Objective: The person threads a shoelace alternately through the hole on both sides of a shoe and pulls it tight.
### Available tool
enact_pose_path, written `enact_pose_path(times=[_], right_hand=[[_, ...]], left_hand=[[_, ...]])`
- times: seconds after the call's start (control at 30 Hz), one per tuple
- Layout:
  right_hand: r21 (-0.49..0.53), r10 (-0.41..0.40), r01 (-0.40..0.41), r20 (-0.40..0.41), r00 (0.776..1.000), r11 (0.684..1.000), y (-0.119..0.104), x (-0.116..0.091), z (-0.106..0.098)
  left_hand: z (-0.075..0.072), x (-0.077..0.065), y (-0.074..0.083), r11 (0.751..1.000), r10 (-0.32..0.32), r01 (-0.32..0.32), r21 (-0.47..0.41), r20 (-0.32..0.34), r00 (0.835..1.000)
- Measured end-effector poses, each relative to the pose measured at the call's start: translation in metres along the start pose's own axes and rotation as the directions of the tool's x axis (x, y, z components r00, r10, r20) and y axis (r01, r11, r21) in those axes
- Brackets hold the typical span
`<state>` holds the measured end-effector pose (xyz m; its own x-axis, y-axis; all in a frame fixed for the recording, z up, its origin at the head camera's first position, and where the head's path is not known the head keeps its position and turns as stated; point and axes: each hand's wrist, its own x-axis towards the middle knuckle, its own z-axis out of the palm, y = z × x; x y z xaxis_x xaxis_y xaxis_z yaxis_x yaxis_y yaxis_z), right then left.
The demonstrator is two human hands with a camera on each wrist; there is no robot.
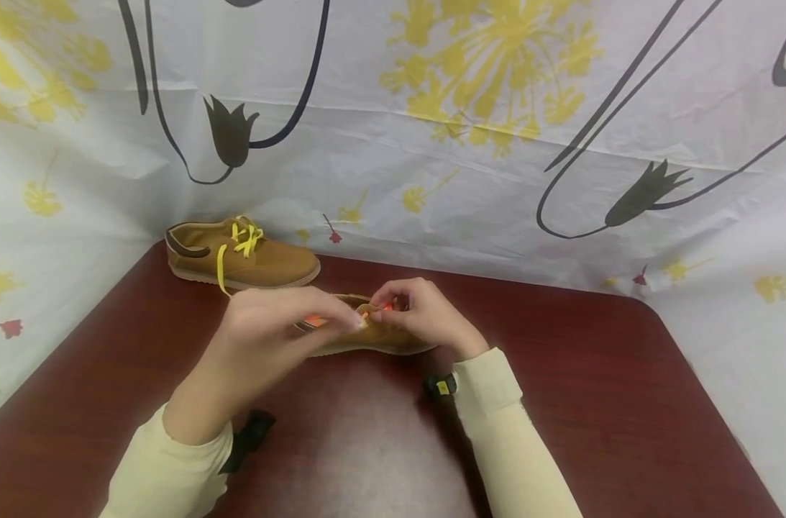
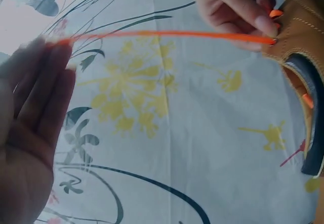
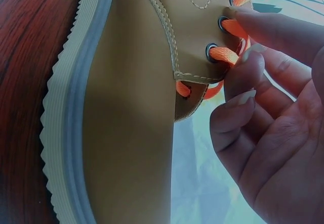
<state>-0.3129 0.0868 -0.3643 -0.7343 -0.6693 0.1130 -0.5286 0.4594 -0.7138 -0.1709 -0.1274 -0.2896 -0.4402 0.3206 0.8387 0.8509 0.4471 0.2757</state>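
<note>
A tan shoe (image 1: 380, 339) with a pale ridged sole lies on the table in front of me. An orange shoelace (image 2: 167, 34) runs through its metal-ringed eyelets (image 3: 211, 52). My left hand (image 1: 263, 338) pinches the lace at its fingertips, and the lace stretches taut from there to an eyelet in the left wrist view. At the eyelet edge, my right hand (image 1: 425, 316) pinches the shoe's upper with thumb and finger, close beside the lace. In the right wrist view the other fingers of my right hand (image 3: 273, 97) are curled.
Another tan shoe (image 1: 270, 267), laced in yellow, stands at the back left of the dark red table (image 1: 600, 403). A loose yellow lace (image 1: 221, 270) hangs down its side. White patterned cloth (image 1: 367, 144) surrounds the table's back and sides.
</note>
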Motion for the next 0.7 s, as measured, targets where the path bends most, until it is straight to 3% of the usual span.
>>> enact_pose_path(times=[0.1, 0.2, 0.3, 0.47, 0.57, 0.7], right_hand=[[-0.010, 0.000, 0.000, -0.003, 1.000, 1.000, -0.001, 0.000, 0.000], [-0.018, 0.002, -0.002, 0.003, 1.000, 1.000, -0.001, -0.001, 0.000], [-0.031, -0.001, 0.001, 0.004, 1.000, 1.000, -0.002, -0.001, -0.001], [-0.028, -0.011, 0.010, -0.030, 0.999, 1.000, -0.006, -0.001, -0.003], [-0.017, -0.011, 0.010, -0.051, 0.999, 1.000, -0.009, -0.001, -0.003], [-0.017, -0.016, 0.015, -0.088, 0.996, 1.000, -0.014, -0.003, -0.002]], left_hand=[[-0.002, 0.000, 0.002, 0.994, 0.011, 0.001, -0.110, 0.102, 0.995], [-0.003, 0.000, 0.004, 0.985, 0.015, 0.021, -0.172, 0.204, 0.979], [-0.002, -0.001, 0.005, 0.986, 0.006, 0.042, -0.162, 0.281, 0.960], [0.002, -0.005, 0.003, 0.994, -0.062, 0.089, -0.055, 0.382, 0.922], [0.004, -0.008, -0.001, 0.990, -0.120, 0.142, -0.014, 0.458, 0.881], [0.009, -0.013, -0.006, 0.966, -0.225, 0.257, 0.027, 0.571, 0.789]])
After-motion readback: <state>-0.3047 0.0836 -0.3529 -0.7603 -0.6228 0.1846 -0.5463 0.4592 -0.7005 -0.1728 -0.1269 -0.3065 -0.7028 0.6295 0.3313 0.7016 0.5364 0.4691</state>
